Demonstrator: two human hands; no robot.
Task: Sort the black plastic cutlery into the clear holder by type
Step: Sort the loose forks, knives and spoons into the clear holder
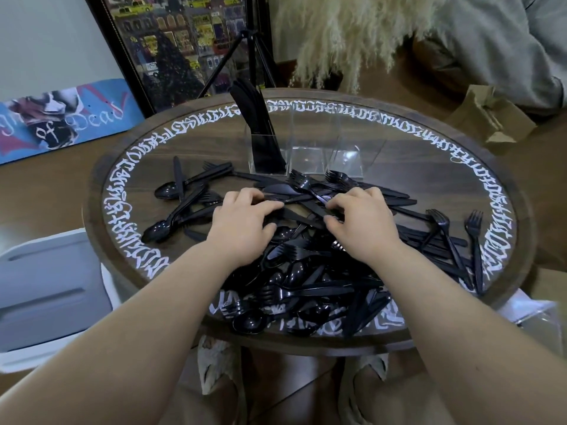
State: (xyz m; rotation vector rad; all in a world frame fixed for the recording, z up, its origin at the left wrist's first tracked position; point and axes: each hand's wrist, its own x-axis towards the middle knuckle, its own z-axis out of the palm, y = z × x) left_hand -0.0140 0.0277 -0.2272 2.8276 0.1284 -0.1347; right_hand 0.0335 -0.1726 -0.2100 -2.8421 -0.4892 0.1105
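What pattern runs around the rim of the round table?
White calligraphy-style lettering on the dark wood table, clearest in the head view.

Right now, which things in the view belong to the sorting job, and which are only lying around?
Belongs to the job:
- pile of black cutlery
- clear holder, with knives standing in its left compartment
- left hand and right hand, both on the pile

Just lying about:
- cardboard box
- skateboard deck
- framed picture

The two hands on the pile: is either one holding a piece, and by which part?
Cannot be told. Left hand and right hand rest curled on the black plastic cutlery pile; no lifted piece shows.
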